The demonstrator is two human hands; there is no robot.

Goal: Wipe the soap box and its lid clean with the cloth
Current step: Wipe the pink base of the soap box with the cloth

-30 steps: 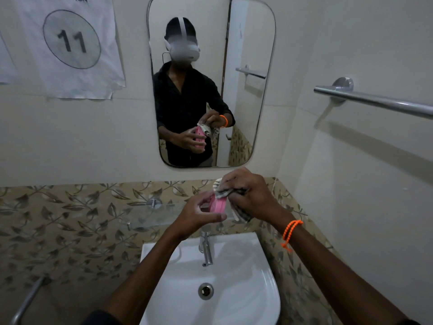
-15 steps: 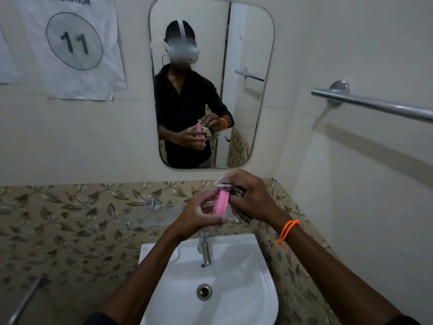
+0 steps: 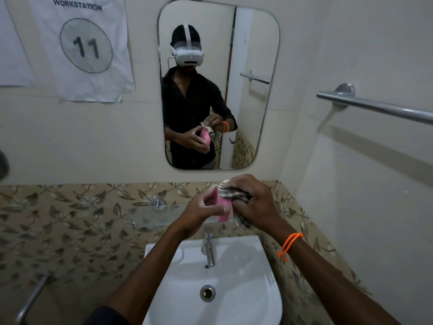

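My left hand (image 3: 199, 211) grips a pink soap box piece (image 3: 223, 207), held on edge above the sink. I cannot tell whether it is the box or its lid. My right hand (image 3: 256, 202) presses a striped brown and white cloth (image 3: 232, 194) against the pink piece's right side and top; part of the cloth hangs below my palm. The mirror (image 3: 253, 90) shows the same grip from the front.
A white sink (image 3: 264, 292) with a chrome tap (image 3: 209, 248) lies right below my hands. A glass shelf (image 3: 150, 216) is fixed to the leaf-patterned tiles behind them. A steel towel rail (image 3: 379, 106) juts from the right wall, and another bar (image 3: 32, 299) sits low left.
The pink piece has turned in my left hand and shows more of its face. My right hand has slid the cloth up over its top edge. Both hands stay above the tap.
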